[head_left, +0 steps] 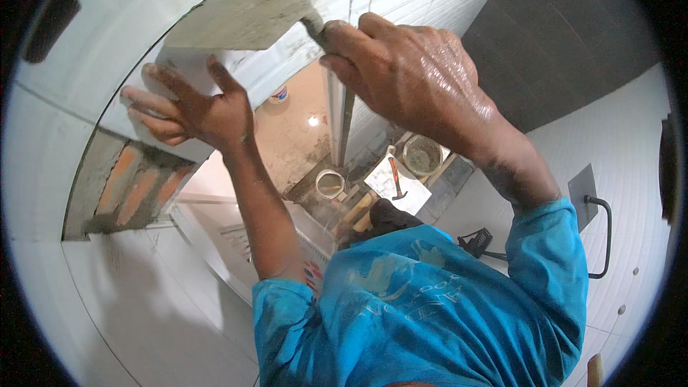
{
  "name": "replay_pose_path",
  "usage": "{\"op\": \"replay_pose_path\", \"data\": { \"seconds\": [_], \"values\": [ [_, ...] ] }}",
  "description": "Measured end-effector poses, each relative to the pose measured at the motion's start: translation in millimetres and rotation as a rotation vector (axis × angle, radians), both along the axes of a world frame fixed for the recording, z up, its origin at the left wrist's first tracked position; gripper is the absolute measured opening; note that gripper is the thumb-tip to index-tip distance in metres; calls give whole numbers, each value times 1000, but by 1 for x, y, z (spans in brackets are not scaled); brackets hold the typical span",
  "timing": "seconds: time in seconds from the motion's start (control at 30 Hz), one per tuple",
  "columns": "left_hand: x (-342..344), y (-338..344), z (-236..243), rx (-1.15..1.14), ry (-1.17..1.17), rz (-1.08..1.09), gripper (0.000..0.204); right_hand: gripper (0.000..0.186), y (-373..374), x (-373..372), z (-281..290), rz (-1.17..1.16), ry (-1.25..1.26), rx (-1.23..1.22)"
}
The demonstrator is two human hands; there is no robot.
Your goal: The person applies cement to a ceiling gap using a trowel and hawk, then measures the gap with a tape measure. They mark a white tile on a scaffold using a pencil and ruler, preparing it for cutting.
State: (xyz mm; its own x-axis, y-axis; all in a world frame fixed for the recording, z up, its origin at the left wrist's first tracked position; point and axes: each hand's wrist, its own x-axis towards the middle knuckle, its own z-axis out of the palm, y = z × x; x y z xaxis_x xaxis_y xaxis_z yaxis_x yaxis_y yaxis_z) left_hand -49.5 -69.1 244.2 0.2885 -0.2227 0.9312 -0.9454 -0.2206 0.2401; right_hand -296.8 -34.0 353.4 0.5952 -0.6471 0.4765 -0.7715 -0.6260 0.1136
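Right hand grips a likely stiff trowel at eleven o'clock, best held by its handle; left hand splayed.

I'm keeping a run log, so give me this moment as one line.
Right hand: closed on mortar-coated trowel | Left hand: fingers spread at white tile | Below: orange-handled hammer on white panel

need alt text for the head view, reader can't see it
A person's right hand grips a mortar-coated trowel raised near a white wall, with the left hand spread open beside it. Exposed brick shows at left; below, a hammer lies on a white panel near a round container of grey mix.
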Motion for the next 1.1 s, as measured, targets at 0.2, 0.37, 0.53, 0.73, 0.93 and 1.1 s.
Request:
{"op": "replay_pose_path", "data": {
  "seconds": [0.2, 0.37, 0.53, 0.73, 0.93, 1.1],
  "values": [
    [-19, -16, 15, 100, 3, -6, 84, 25, -44, -68, 3, -115, 46, -50],
    [-31, -33, 23, 126, 15, -24, 90, 27, -81, -108, 5, -167, 109, -111],
    [-49, -52, 22, 140, 31, -25, 98, 28, -98, -135, 3, -175, 85, -57],
    [-70, -68, 20, 214, -22, 42, 99, 28, -114, -156, -3, -219, 59, -77],
    [-93, -82, 18, 245, -98, 18, 95, 29, -110, -191, -12, -390, 23, -84],
    [-128, -107, 15, 383, -285, -81, 84, 34, -81, -222, -69, -388, -369, 205]
  ]
}}
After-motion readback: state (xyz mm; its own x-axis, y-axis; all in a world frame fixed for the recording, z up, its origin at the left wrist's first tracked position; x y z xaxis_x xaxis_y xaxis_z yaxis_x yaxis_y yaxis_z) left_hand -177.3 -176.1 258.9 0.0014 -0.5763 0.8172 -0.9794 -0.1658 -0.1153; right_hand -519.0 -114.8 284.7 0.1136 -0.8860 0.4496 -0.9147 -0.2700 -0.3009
